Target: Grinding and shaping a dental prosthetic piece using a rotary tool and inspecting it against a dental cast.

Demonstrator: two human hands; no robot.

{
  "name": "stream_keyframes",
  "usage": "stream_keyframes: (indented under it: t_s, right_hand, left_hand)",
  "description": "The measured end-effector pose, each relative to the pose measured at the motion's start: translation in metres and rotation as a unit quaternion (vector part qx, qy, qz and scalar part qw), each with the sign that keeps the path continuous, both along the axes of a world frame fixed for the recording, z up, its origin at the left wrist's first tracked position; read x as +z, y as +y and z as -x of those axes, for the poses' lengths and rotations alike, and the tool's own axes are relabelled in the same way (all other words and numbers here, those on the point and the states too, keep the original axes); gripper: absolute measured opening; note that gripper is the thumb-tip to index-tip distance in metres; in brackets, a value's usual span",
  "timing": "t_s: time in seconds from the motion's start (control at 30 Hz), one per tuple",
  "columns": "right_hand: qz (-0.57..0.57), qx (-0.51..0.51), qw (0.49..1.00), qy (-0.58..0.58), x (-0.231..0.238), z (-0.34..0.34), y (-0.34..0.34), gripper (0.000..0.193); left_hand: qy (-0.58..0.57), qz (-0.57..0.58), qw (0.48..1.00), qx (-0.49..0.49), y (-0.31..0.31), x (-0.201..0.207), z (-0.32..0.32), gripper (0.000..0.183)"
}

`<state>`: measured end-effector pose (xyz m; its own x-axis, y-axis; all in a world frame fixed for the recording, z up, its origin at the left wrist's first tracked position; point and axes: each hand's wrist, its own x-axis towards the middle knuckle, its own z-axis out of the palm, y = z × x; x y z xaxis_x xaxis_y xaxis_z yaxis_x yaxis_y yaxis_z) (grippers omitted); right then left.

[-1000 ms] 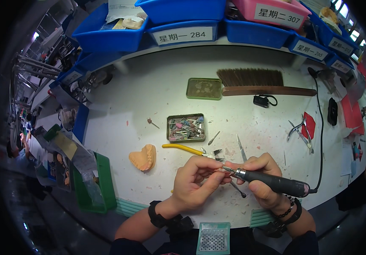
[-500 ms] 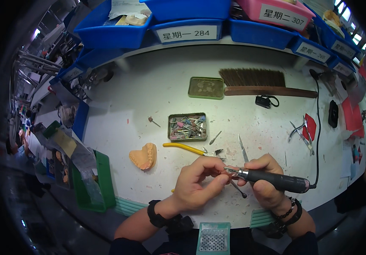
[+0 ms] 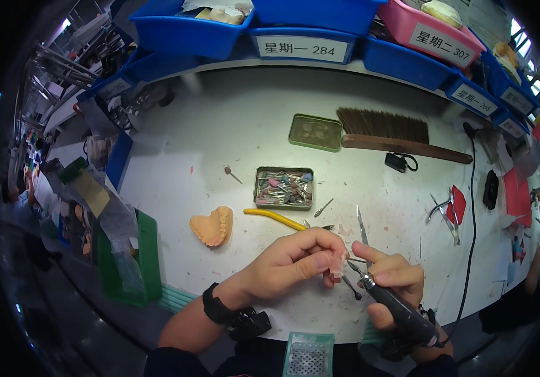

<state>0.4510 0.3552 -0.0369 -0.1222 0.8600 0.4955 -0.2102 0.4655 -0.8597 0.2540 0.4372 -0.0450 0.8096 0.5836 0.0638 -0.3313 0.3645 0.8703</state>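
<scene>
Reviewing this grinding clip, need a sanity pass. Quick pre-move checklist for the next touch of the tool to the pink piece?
1. Left hand pinches the pink piece: ok.
2. Right hand wraps the rotary handpiece: ok.
3. Bur tip at the piece: ok, though actual contact cannot be told.
4. Bur spinning: cannot tell.
5. Black cord lies away from both hands: ok.
6. Loose pick and yellow-handled tool lie close ahead of the hands: not ok.

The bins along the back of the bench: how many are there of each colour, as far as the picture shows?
Blue bins: 6, for example
Pink bins: 1
Total: 7 bins in view. More may be hidden at the bent right rim, where the picture is too squeezed to tell.
</scene>
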Motion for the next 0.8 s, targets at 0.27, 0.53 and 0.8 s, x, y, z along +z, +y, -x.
stream_keyframes:
  t_s: [0.27,0.53,0.8]
  right_hand:
    - [-0.054,-0.019,0.99,-0.128,0.002,-0.002,0.001,0.043]
    - [-0.055,-0.01,0.985,-0.162,0.006,-0.001,0.003,0.043]
    - [-0.019,0.053,0.99,-0.129,0.011,-0.005,0.0,0.04]
  left_hand:
    - [-0.011,0.052,0.996,-0.068,-0.001,-0.002,0.001,0.024]
    - [-0.03,0.074,0.995,-0.064,-0.002,-0.003,0.002,0.022]
    - [-0.047,0.081,0.994,-0.06,-0.001,-0.001,0.003,0.033]
